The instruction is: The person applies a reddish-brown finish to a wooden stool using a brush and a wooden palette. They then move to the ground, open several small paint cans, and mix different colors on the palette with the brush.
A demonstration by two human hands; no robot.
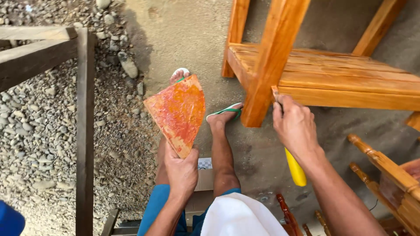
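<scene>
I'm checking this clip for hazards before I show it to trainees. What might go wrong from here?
The right hand works a yellow-handled tool against the wooden bench leg just above a foot in a green sandal, so drips or a slip could hit bare toes. The stained board, tilted in the left hand, could likely smear the leg.

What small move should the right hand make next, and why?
Probably draw the tool down the leg: the right hand holds its tip at the leg's edge, while the left hand keeps the stained board clear.
</scene>
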